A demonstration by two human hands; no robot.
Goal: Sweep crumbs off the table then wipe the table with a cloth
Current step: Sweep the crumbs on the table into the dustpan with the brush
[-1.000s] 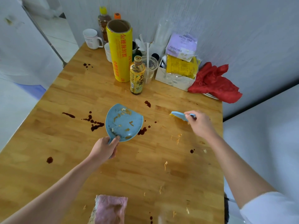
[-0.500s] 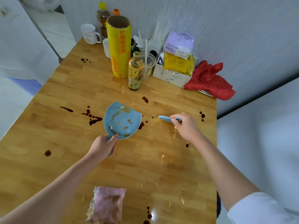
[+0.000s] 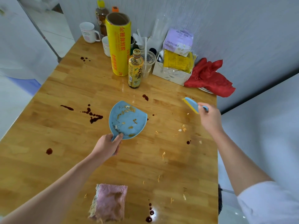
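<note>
Sweeping is the job right now, and wiping comes after. The table (image 3: 68,143) is big and wooden, with dark red spills and little yellow crumbs (image 3: 182,129) on it. Most of the crumbs lie toward the right edge and the near edge.

The pink cloth (image 3: 109,202) sits at the near edge, and nobody is touching it.

The blue dustpan (image 3: 127,120) is in the middle of the table with some crumbs already inside. The left hand (image 3: 106,147) holds its handle, with the fingers curled around it and the thumb on top.

The small blue brush (image 3: 191,104) is up in the air near the far right corner. The right hand (image 3: 209,118) grips its handle with the fingers wrapped tight.

To do this well, I think the pan's open lip should stay flat on the wood and face the crumbs. The brush should come down past the crumbs by the right edge and pull them toward the pan in short, soft strokes. Hard strokes could flick bits off the edge. The brush should skip the wet spills so they do not smear.

Half a second ago the brush was low, just right of the pan. Now it is lifted and well apart from it, farther toward the right edge. The pan has hardly moved.
</note>
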